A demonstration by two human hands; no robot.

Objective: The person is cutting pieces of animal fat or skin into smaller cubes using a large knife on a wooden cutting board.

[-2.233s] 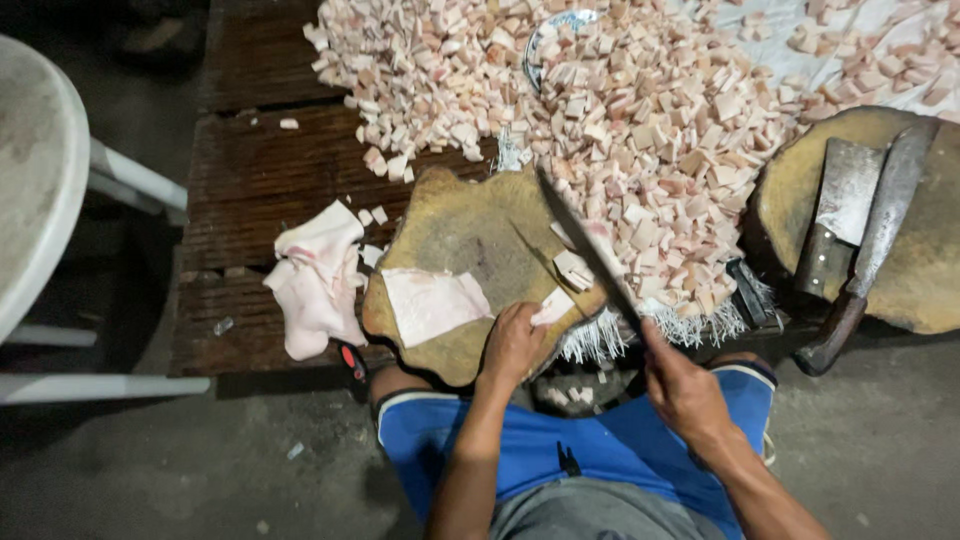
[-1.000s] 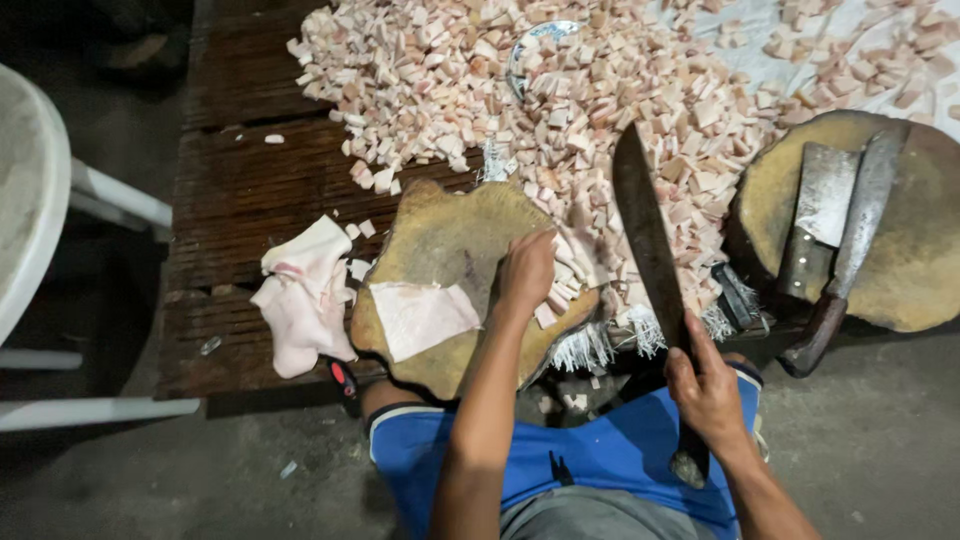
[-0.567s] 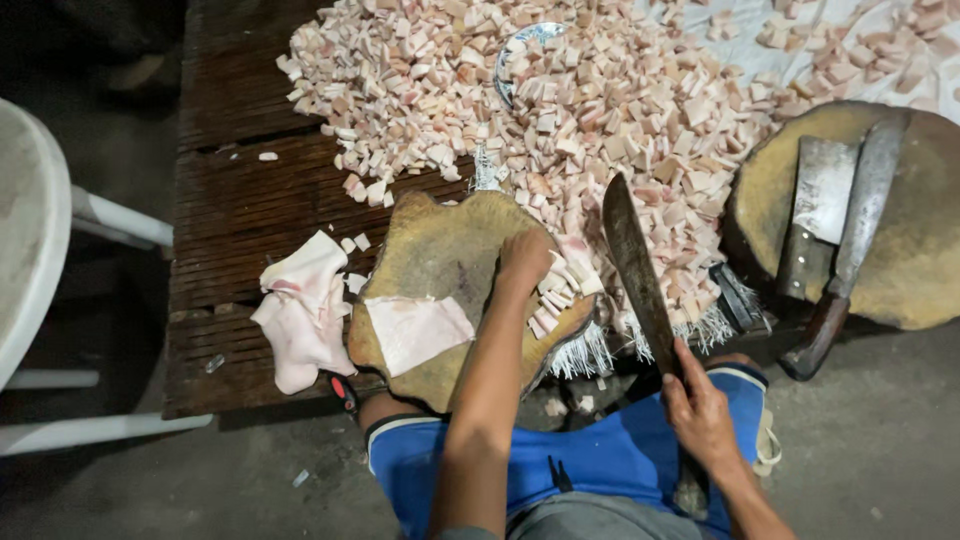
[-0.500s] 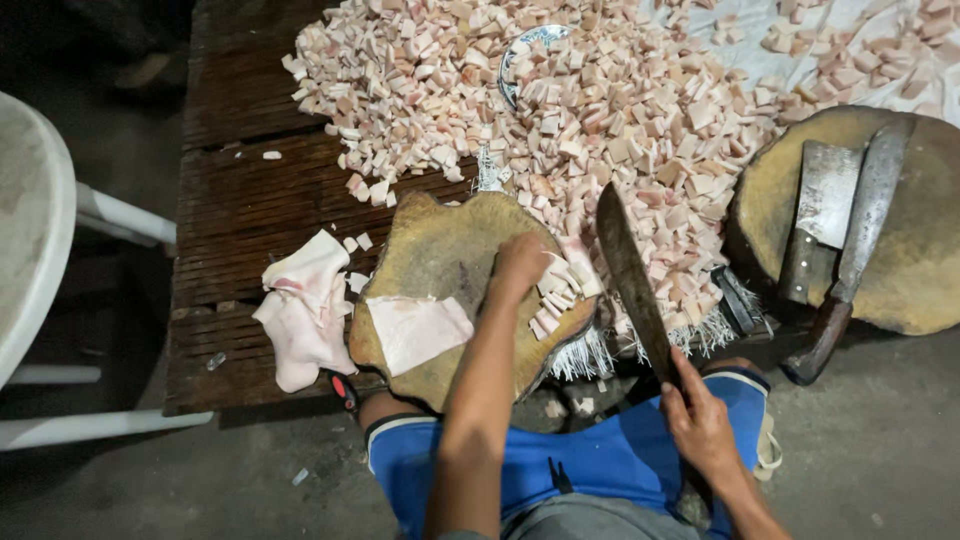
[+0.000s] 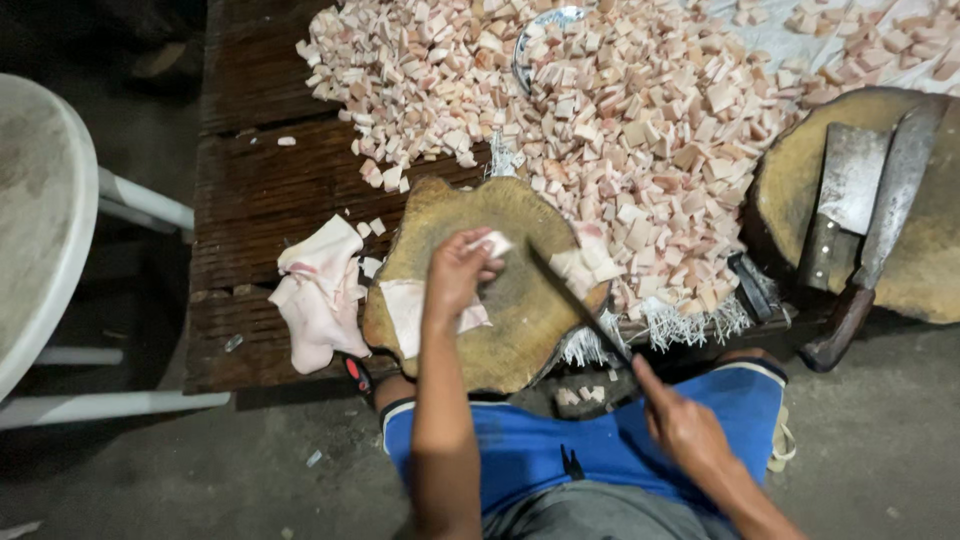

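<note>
A round wooden chopping block lies at the near edge of a dark wooden table. My left hand rests on the block and pinches a pale strip of pork fat, with a flat slab beneath the wrist. My right hand grips a long knife by its handle, the blade lying low across the block's right side. A few cut pieces sit at the block's right rim.
A large heap of diced fat cubes covers the table behind the block. Uncut fat slabs lie at the left. A second block at the right carries two cleavers. A white chair stands at the left.
My left hand has drawn back from the block's right rim to its middle and picked up a strip. The knife has dropped from upright to low across the block.
</note>
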